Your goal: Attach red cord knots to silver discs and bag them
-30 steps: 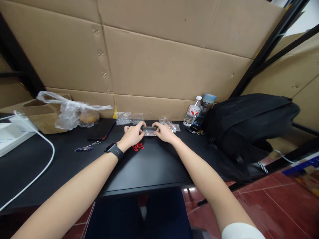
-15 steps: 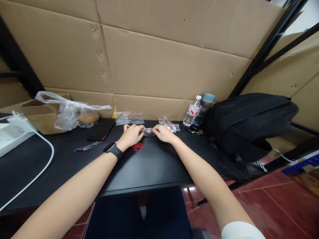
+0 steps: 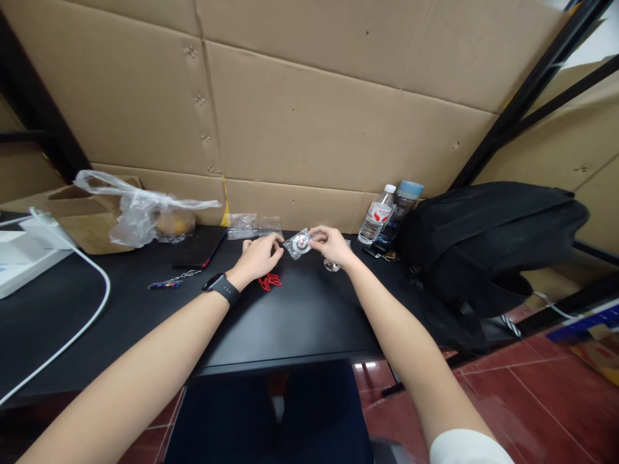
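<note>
My right hand [image 3: 333, 246] pinches a small clear plastic packet [image 3: 298, 244] by its right side, lifted over the black table. Inside the packet is a round white and dark piece with a bit of red. My left hand [image 3: 258, 259], with a black watch on the wrist, is just left of the packet, thumb and forefinger apart and holding nothing visible. Beside that hand lies a bundle of red cord [image 3: 269, 281]. A small round clear thing [image 3: 331, 265] rests under my right hand, partly covered by it. Flat clear packets [image 3: 242, 225] lie behind my left hand.
A water bottle [image 3: 376, 216], a blue-capped bottle [image 3: 405, 200] and a black backpack [image 3: 488, 238] stand to the right. Leftward are a dark flat device [image 3: 198, 250], a keychain [image 3: 166, 284], a plastic bag [image 3: 138, 216], a paper bag [image 3: 94, 222] and a white cable [image 3: 99, 309].
My hands have moved apart. The packet that was between both hands is now tilted up in my right hand alone, and the left hand has let go. The round clear thing has come into sight.
</note>
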`<act>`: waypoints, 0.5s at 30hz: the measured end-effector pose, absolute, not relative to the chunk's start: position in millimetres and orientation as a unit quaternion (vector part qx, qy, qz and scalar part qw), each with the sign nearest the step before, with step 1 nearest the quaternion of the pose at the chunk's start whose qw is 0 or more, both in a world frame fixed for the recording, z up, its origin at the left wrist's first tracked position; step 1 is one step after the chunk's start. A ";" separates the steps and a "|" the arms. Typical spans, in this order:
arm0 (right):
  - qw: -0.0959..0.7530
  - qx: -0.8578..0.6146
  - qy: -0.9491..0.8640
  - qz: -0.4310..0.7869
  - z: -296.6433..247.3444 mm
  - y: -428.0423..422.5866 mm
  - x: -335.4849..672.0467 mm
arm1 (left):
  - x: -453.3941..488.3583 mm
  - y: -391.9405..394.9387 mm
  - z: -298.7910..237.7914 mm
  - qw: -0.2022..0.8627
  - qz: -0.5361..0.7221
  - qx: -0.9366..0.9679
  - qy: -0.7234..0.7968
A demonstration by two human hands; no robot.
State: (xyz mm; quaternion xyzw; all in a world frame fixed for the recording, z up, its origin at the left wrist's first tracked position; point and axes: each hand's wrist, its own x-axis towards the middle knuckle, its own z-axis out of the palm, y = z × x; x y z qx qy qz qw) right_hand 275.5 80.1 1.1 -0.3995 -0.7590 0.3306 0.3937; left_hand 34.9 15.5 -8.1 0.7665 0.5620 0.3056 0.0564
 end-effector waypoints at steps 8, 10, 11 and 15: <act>0.521 -0.593 -0.597 0.144 -7.0 113.2 331.7 | 21.5 22.5 -9.0 -0.008 0.238 0.820 0.520; 0.494 -0.628 -0.593 0.100 -13.0 117.1 338.4 | 17.1 21.6 -6.3 -0.035 0.216 0.819 0.531; 0.473 -0.642 -0.597 0.088 -15.5 118.1 340.0 | 14.8 21.1 -5.3 -0.049 0.205 0.815 0.539; 0.383 -0.671 -0.631 0.069 -17.7 117.3 339.4 | 7.1 21.1 -5.3 -0.069 0.182 0.799 0.569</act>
